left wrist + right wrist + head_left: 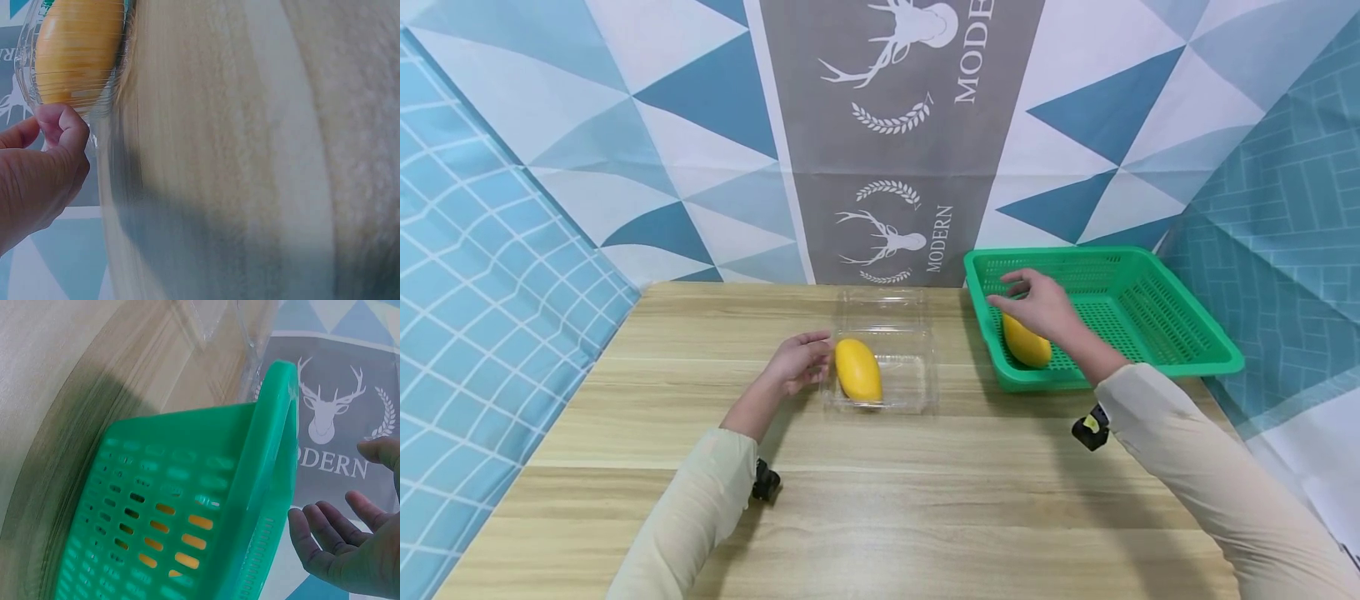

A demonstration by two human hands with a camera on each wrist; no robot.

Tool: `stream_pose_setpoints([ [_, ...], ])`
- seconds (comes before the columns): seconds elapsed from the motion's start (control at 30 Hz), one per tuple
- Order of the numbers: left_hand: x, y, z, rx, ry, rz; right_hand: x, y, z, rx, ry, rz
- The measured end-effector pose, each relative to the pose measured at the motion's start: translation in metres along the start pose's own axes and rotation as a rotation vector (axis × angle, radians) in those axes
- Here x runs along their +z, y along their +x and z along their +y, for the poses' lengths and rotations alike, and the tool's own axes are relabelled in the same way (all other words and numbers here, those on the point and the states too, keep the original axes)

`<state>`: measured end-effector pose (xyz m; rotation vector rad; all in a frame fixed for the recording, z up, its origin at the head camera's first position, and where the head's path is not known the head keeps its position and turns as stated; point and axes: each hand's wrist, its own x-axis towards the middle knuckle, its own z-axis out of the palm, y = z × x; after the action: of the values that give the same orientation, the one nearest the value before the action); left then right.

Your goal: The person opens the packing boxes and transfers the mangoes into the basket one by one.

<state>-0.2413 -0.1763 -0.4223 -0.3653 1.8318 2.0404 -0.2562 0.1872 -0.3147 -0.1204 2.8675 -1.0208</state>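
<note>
A clear plastic clamshell box point(908, 379) stands at the back middle of the table with its lid raised, a yellow mango point(858, 371) lying in its left half. My left hand point(801, 363) is at the box's left side; in the left wrist view, thumb and forefinger point(62, 122) pinch its edge just by the mango. A second mango point(1027, 342) lies at the left end of the green basket point(1217, 362). Over it hovers my right hand point(1037, 307), fingers spread and loosely bent, holding nothing. The right wrist view shows that mango only through the basket's slots.
The wooden table point(880, 500) meets a patterned wall covering point(700, 150) at the back, right behind the box and basket. Tiled blue sheets point(467, 275) flank it on both sides. The basket's raised rim point(275, 425) stands between the right hand and the box.
</note>
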Motion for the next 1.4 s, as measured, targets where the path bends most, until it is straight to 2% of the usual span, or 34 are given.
stream_pose_setpoints([
  [0.6, 0.000, -0.001, -0.003, 0.001, -0.003, 0.003, 0.011, 0.000, -0.013, -0.018, 0.036, -0.029],
  [1.4, 0.001, 0.000, 0.002, -0.001, 0.015, -0.002, 0.025, 0.002, -0.032, -0.054, 0.050, -0.050],
])
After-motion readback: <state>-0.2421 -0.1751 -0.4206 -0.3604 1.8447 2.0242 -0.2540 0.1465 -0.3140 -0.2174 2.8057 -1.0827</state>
